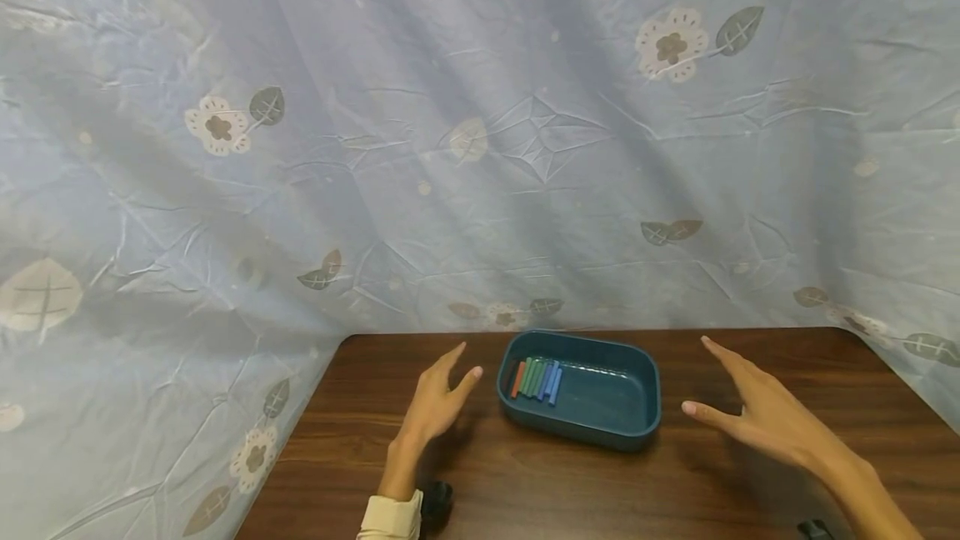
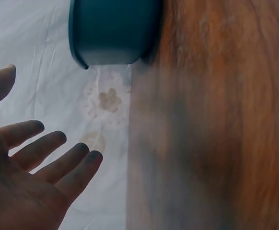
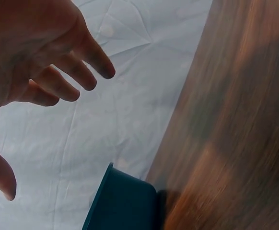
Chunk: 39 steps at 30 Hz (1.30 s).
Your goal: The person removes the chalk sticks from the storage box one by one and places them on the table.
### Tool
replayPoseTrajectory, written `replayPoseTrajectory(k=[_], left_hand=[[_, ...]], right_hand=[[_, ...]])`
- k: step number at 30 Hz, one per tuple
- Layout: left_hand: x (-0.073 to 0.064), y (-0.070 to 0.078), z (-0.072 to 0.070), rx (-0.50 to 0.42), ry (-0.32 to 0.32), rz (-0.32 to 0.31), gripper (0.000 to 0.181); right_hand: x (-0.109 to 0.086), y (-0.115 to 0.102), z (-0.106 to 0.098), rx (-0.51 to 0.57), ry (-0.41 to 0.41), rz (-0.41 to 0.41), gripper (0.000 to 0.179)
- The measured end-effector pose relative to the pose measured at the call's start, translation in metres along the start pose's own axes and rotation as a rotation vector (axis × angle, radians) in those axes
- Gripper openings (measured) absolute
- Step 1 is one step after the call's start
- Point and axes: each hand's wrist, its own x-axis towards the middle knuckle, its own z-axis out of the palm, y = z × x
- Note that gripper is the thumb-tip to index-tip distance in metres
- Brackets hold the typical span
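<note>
A teal rectangular tray (image 1: 607,436) with raised walls stands on the table in the head view. Inside, at its left end, several short coloured sticks (image 1: 536,380) lie side by side: red, then green, then blue. To the left of the tray is my left hand (image 1: 433,405), fingers spread and apart from it. My right hand (image 1: 772,415) hovers on the other side, thumb and fingers extended, also holding nothing. Both wrist views show the tray's outer wall (image 2: 115,31) beyond loosely spread fingers, with a gap between.
The dark wooden table (image 1: 555,498) ends at the back against a pale curtain (image 1: 480,190) printed with flowers and leaves. The same cloth hangs along the left side. A small black object (image 1: 437,500) sits by my left wrist.
</note>
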Motion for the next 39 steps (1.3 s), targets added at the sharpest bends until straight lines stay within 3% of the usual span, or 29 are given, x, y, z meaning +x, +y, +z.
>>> replayPoseTrajectory(k=[10,18,26,39], left_hand=[[0.008,-0.002,0.014,-0.07,0.045,-0.015,0.063],[0.013,-0.004,0.025,-0.135,0.047,-0.016,0.054],[0.014,-0.004,0.033,-0.219,0.048,-0.063,0.052],[0.015,0.002,0.044,-0.242,0.084,-0.131,0.043]], right_hand=[[0.011,-0.012,0.006,0.008,0.057,-0.045,0.102],[0.022,-0.023,0.012,0.041,0.063,-0.087,0.093],[0.036,-0.033,0.019,0.084,0.051,-0.116,0.088],[0.058,-0.041,0.035,0.166,0.007,-0.124,0.082]])
